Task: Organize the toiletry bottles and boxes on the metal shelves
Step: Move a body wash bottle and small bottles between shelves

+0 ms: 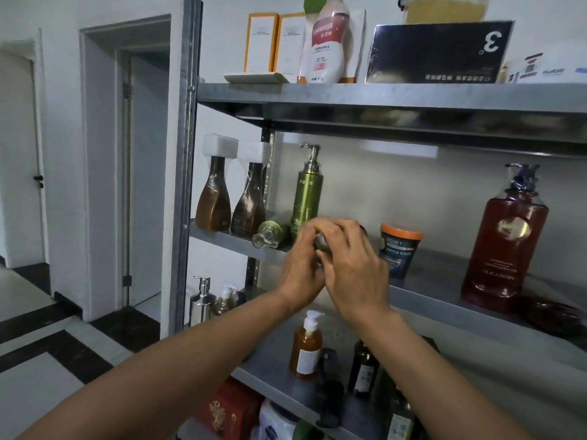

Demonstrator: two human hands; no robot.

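Gripping a small dark rounded container (321, 244) from both sides, the two hands meet at the front edge of the middle grey metal shelf (444, 292), towards its left end. The left hand (298, 260) has its fingers curled round the near side, and the right hand (354, 268) wraps over the top and far side. So much of the container is covered that I cannot tell whether it is a jar or a bottle. My read on the two-handed hold: either a lid is being tightened, or the container is being steadied so it lands upright.

Look at the neighbours. Just behind the hands stands a tall green metallic pump bottle (306, 192), and to its left a small green bottle (270, 233) lies on its side at the front edge, likely the next thing needing attention. Two brown flared bottles with white foam caps (213, 201) sit upright at the left end. Right of the hands is an orange-lidded tub (398, 249), and further along, well apart, a big red pump bottle (505, 236).

There is a gap between green pump bottle and tub, which looks like the natural slot. The risk is a knuckle nudging the toppled bottle off the edge.
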